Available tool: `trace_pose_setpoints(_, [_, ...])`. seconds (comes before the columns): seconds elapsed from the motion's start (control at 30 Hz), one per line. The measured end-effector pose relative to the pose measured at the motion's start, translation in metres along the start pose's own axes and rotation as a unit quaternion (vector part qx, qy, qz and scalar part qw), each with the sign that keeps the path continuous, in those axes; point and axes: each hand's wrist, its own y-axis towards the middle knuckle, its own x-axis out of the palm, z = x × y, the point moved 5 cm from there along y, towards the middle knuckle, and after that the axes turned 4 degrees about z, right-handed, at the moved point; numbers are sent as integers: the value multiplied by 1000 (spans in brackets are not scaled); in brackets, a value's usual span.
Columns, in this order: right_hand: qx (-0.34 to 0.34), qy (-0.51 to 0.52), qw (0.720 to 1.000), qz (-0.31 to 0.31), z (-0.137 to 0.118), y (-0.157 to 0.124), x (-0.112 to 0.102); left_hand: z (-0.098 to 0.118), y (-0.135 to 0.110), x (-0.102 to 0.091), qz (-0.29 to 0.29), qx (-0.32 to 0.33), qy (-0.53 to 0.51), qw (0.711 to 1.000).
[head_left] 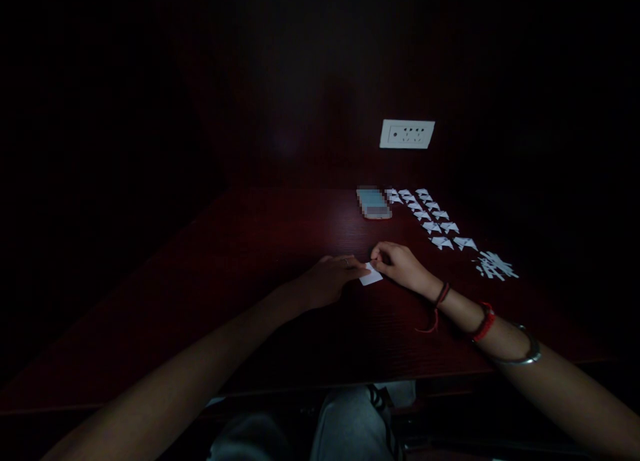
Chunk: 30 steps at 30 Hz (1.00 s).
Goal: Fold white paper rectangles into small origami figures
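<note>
A small white piece of paper (371,276) lies on the dark red tabletop between my hands. My left hand (327,281) grips its left side, thumb resting over the sheet and the other fingers held close together. At the paper's upper right edge, my right hand (400,266) is closed in a pinch, with thumb and curled index finger on the sheet. The fingertips partly cover the paper's upper edge, so any fold there is hidden.
Folded white paper pieces (431,227) stand in two rows at the right. Nearer lies a pile of thin white paper strips (496,265). A phone (374,203) with a lit, blurred screen lies beyond my hands. A wall socket (407,134) sits above the dark table (200,301).
</note>
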Motion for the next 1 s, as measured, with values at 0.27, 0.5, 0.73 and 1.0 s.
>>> trace_pose_setpoints(0.27, [-168,-37,983,-62,-19,-11,-10,-6,-4,-2,-26,9,-4,1000])
trace_pose_setpoints(0.5, [-206,-90,968,-116,-21,-18,-8,-13,-5,-5,-24,35,-38,998])
trace_pose_setpoints(0.73, [-227,-142,955,-128,-25,-19,-9,-11,-5,-6,-15,43,-53,998])
trace_pose_setpoints(1.0, [-208,-129,962,-119,-24,-23,-14,-12,-7,-8,-18,45,-34,998])
